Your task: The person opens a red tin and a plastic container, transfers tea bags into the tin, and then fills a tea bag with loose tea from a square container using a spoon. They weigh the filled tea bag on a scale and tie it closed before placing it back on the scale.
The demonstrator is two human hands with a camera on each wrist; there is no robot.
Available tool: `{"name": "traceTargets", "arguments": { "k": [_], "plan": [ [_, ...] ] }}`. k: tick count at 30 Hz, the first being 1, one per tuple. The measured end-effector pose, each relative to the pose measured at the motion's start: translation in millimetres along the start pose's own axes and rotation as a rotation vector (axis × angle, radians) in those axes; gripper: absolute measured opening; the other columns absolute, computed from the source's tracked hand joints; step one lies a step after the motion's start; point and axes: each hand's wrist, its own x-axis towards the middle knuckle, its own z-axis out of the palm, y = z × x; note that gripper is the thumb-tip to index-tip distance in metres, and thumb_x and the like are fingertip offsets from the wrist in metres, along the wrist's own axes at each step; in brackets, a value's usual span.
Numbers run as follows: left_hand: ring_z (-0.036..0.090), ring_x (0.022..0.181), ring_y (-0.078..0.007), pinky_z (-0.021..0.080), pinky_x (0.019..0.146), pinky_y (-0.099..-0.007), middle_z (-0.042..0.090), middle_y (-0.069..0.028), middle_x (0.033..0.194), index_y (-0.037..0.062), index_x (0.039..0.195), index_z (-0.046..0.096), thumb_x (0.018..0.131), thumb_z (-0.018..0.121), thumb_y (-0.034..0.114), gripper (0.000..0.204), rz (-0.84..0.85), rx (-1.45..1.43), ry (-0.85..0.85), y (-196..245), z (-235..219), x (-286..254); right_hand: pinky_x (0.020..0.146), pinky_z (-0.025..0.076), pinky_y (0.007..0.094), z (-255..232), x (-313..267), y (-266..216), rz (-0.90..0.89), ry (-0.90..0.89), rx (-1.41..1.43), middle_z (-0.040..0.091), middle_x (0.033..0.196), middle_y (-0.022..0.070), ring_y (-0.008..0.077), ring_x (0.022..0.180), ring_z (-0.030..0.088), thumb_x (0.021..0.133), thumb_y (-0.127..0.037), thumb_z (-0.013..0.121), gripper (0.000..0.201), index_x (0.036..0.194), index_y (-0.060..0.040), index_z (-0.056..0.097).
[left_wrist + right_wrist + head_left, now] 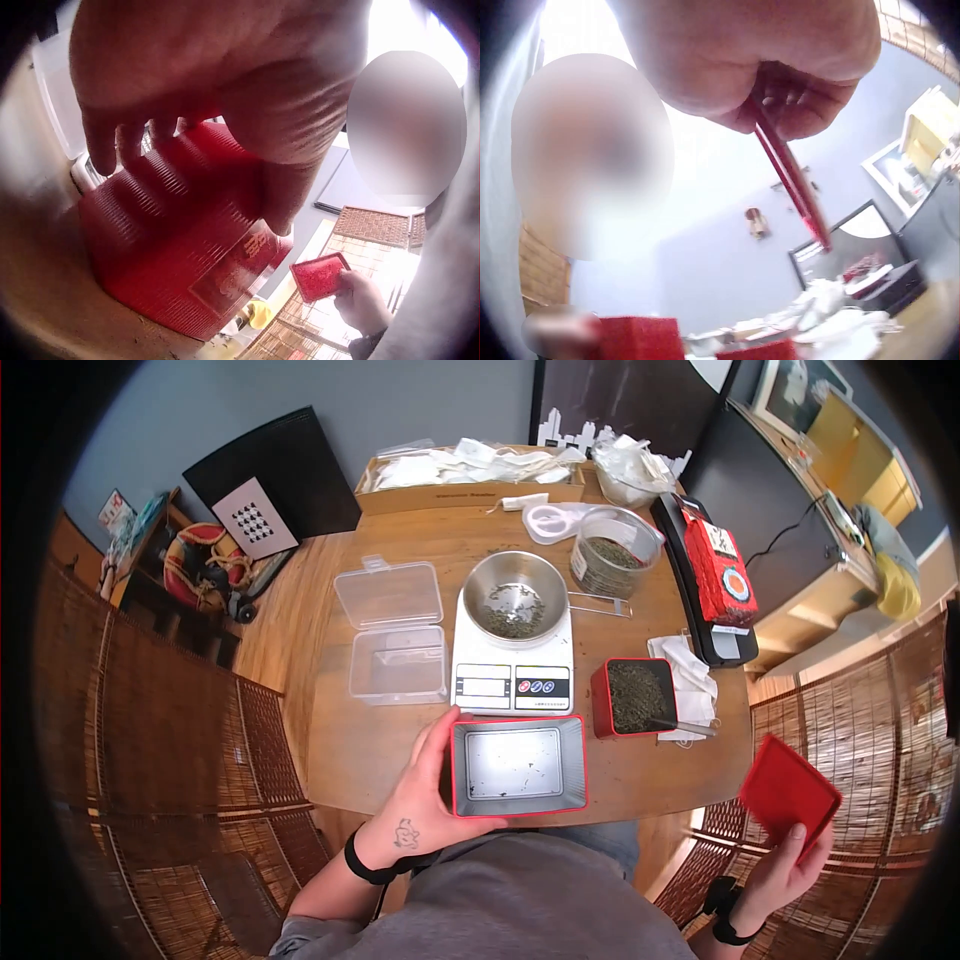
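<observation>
The left hand (pixel 420 795) is gripping a red tin (pixel 518 768) at the table's near edge, thumb and fingers curled around its left side; a few dark bits are lying on the tin's bottom. Off to the right, beyond the table (pixel 400 760), the right hand (pixel 790 875) is pinching a red lid (pixel 792 792) between thumb and fingers.

Just beyond the tin, a white scale (pixel 513 670) is carrying a metal pan (pixel 516 597) with dried leaves in it. An open plastic box (pixel 398 665) is sitting left of the scale. Right of the scale, a smaller red tin (pixel 634 698) is holding dark leaves and a metal scoop (pixel 690 727), with a glass bowl (pixel 617 550) standing farther back.
</observation>
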Motion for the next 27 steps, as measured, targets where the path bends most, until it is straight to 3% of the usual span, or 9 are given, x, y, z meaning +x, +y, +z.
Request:
{"name": "traceTargets", "arguments": {
  "k": [2,3,6,8,10,14,20,26,27],
  "plan": [
    [0.041,0.152,-0.0325,0.039,0.122,-0.0459,0.041,-0.0192,0.158,0.0034,0.169,0.018,0.064,0.104,0.023,0.137,-0.024,-0.076,0.032,-1.9,4.8,-2.1,0.109,0.051,0.0427,55.0,16.5,-49.0,-0.013,-0.103,0.255,0.058,0.145,0.0195,0.0272,0.124,0.063,0.104,-0.007,0.062,0.067,0.164,-0.0016,0.033],
    [0.041,0.151,-0.0347,0.039,0.122,-0.0468,0.041,-0.0203,0.158,0.003,0.169,0.017,0.064,0.104,0.024,0.137,-0.015,-0.04,0.028,1.4,3.6,-1.5,0.111,0.051,0.044,68.4,22.0,-67.8,0.121,-0.292,0.333,0.052,0.153,0.021,0.0293,0.128,0.062,0.1,-0.01,0.067,0.082,0.169,-0.0032,0.022],
    [0.043,0.15,-0.039,0.04,0.122,-0.0486,0.041,-0.023,0.157,0.0016,0.168,0.017,0.065,0.103,0.026,0.137,-0.011,0.012,0.049,7.2,3.4,-4.0,0.114,0.05,0.0437,124.7,11.9,-75.3,0.374,-0.495,0.573,0.051,0.156,0.0194,0.0288,0.136,0.058,0.096,-0.006,0.067,0.081,0.167,-0.002,0.027],
    [0.044,0.148,-0.0411,0.04,0.122,-0.0494,0.041,-0.0247,0.157,0.0006,0.167,0.017,0.066,0.103,0.027,0.136,-0.022,0.025,0.075,8.8,6.4,-6.0,0.119,0.043,0.0399,157.9,3.6,-95.1,0.568,-0.739,0.654,0.052,0.155,0.0187,0.0252,0.139,0.056,0.096,0.005,0.058,0.076,0.166,0.0002,0.029],
    [0.045,0.147,-0.0436,0.04,0.122,-0.0505,0.044,-0.0269,0.154,-0.002,0.166,0.018,0.067,0.103,0.032,0.134,0.035,0.053,0.111,10.3,7.7,-4.9,0.119,0.042,0.0388,183.0,-7.4,-97.6,0.602,-0.777,0.666,0.051,0.157,0.017,0.0243,0.142,0.054,0.096,0.008,0.054,0.073,0.165,-0.0001,0.031],
    [0.045,0.144,-0.0474,0.039,0.121,-0.0525,0.043,-0.0291,0.155,-0.0043,0.164,0.023,0.076,0.096,0.035,0.121,0.033,0.003,0.1,11.4,7.5,-5.3,0.122,0.039,0.0382,201.6,-22.6,-89.0,0.552,-0.747,0.564,0.048,0.159,0.0153,0.0231,0.144,0.051,0.097,0.007,0.053,0.07,0.164,-0.0007,0.034],
    [0.047,0.141,-0.0457,0.04,0.119,-0.0531,0.045,-0.0286,0.152,-0.0043,0.163,0.024,0.076,0.095,0.034,0.119,0.102,0.014,0.149,8.6,8.4,-5.2,0.124,0.038,0.0399,205.5,-36.7,-81.5,0.494,-0.76,0.429,0.047,0.161,0.0151,0.0246,0.147,0.049,0.099,0.001,0.054,0.068,0.164,-0.0002,0.036],
    [0.049,0.138,-0.0462,0.042,0.117,-0.0535,0.046,-0.0283,0.151,-0.0047,0.162,0.025,0.075,0.096,0.034,0.118,0.135,0.02,0.175,8.0,10.0,-5.3,0.125,0.033,0.0389,208.8,-51.3,-72.7,0.307,-0.807,0.26,0.047,0.157,0.0165,0.0252,0.146,0.046,0.097,0.006,0.052,0.065,0.161,0.0022,0.038],
    [0.05,0.137,-0.0467,0.042,0.116,-0.0535,0.046,-0.0283,0.151,-0.005,0.162,0.025,0.075,0.096,0.033,0.119,0.142,0.028,0.193,8.3,10.9,-5.3,0.126,0.031,0.0411,207.2,-51.6,-67.9,0.159,-0.836,0.15,0.044,0.16,0.0203,0.0299,0.149,0.044,0.097,0.005,0.051,0.064,0.16,0.004,0.04]
  ]
}}
